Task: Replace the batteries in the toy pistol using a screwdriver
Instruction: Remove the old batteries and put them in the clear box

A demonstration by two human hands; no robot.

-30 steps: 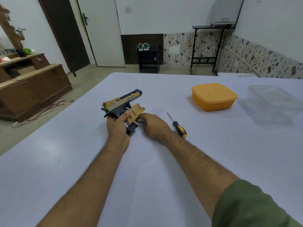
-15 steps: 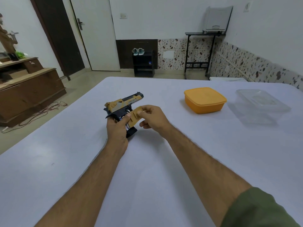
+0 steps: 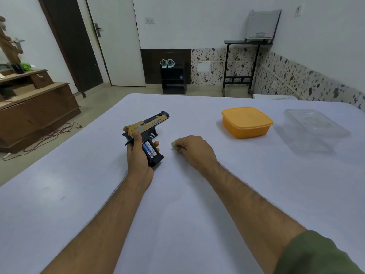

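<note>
Yellow piece (image 3: 174, 144) mostly hidden under right hand (image 3: 194, 151)

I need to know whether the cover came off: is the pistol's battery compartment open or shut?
Open. Two batteries lie exposed in the grip of the toy pistol, held by the left hand.

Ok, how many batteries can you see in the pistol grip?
2: batteries lie side by side in the open grip of the toy pistol, held by the left hand. More may be hidden beneath.
</note>
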